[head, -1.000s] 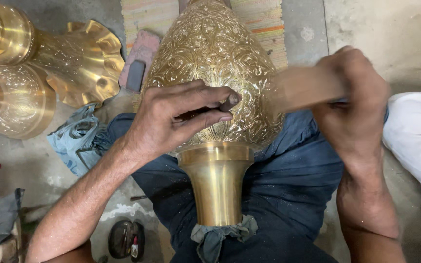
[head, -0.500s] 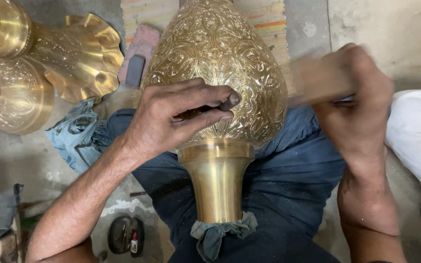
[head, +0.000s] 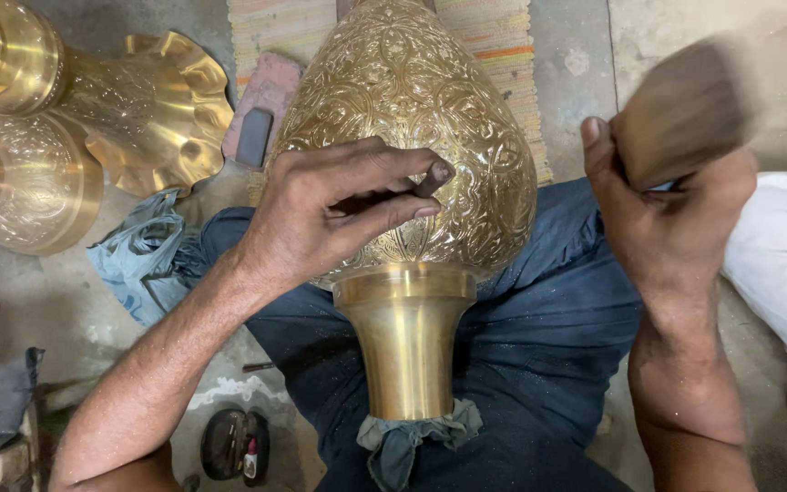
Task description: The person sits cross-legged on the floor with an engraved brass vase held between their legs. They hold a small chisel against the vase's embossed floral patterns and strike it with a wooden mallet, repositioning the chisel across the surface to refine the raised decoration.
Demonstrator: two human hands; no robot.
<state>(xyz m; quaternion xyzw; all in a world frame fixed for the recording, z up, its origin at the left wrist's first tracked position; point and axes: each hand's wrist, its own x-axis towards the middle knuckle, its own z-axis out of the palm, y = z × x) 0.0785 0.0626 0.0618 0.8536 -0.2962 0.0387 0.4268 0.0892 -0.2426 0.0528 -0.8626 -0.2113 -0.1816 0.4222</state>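
Brass vase (head: pixel 412 137) on lap; left hand (head: pixel 321 214) pinches a punch (head: pixel 425 179) against it, right hand (head: pixel 662 223) grips a blurred wooden mallet (head: pixel 685 109).

We see a brass vase (head: pixel 412 137) whose bulging body is densely embossed and glittering, while its neck (head: pixel 404 346) is smooth, satin-polished metal stuffed with dull grey-green cloth (head: pixel 416 437). The mallet (head: pixel 685 109) looks like matt brown wood, the punch (head: pixel 403 187) like dark, unpolished metal. We note blue denim trousers (head: pixel 539 364), a rough concrete floor (head: pixel 29 301) and a coarse woven mat (head: pixel 494 36).
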